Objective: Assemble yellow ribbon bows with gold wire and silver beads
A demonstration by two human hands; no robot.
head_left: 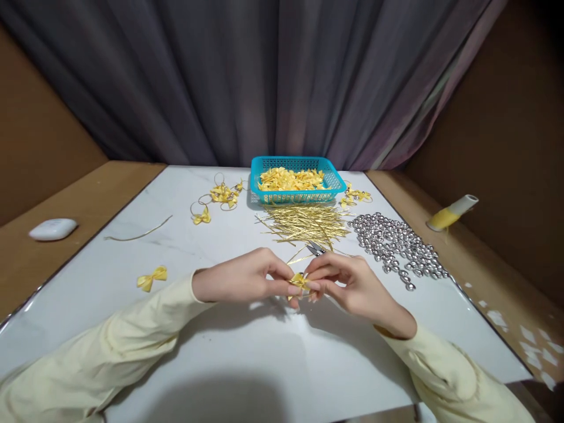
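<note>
Near side of blue basket: both hands meet over white marble-look table (229, 364), well short of the turquoise plastic mesh basket (296, 179).
L hand (240, 281): fingertips pressed together, pinching small yellow satin ribbon bow (299, 282) from its left.
R hand (348, 282): thumb + fingers pinching same bow from the right; thin gold wire seems to run thru it, can't tell for sure.
Basket: full of loose yellow bows.
Just in front of basket: heap of gold wire pieces (306, 223); small snips (315, 249) at its near edge.
R of basket, nearer: pile of silver metal bells (396, 244).
L of basket: finished bows on wire rings (222, 195); one stray bow (152, 277) far nearer-left.
Risk (judgement): bow tiny and slick, so grip may slip and it unfolds; wire end could prick a fingertip; a sleeve sweep could scatter bells.
</note>
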